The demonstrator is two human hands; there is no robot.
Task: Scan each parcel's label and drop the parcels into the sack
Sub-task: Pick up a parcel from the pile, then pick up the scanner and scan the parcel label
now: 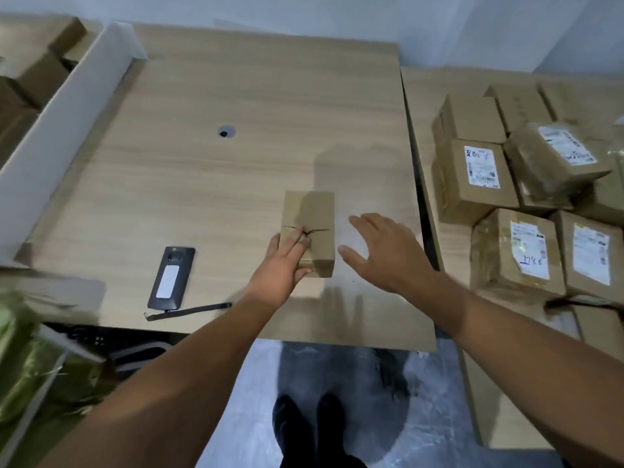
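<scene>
On pale wooden table, left hand is gripping brown cardboard parcel; right hand is hovering released; turn label upward.

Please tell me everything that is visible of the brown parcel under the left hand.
The parcel is a small, oblong box of plain brown cardboard, lying flat on the wooden table. A dark line crosses its top; no label shows. The left hand holds its near left corner. The right hand hovers beside it, apart.
</scene>
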